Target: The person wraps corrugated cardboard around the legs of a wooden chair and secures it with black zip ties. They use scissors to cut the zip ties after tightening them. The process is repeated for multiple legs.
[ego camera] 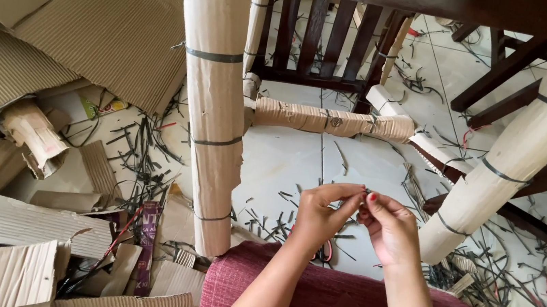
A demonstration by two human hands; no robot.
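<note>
Both hands, left hand (318, 215) and right hand (388, 227), pinch a small dark strap piece (366, 192) in a narrow grip beside a cardboard-wrapped chair leg (213, 109).

a pale tiled floor (287, 155) lies under daylight, strewn with short dark strap cuttings (143, 152). torn corrugated cardboard sheets (95, 30) pile up at the left. dark wooden furniture (314, 41) stands above, 2 of its legs wrapped in strapped cardboard (214, 105).

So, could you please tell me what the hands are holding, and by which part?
Both hands, left hand and right hand, pinch a small dark thing between their fingertips; it is too small to tell what it is.
</note>
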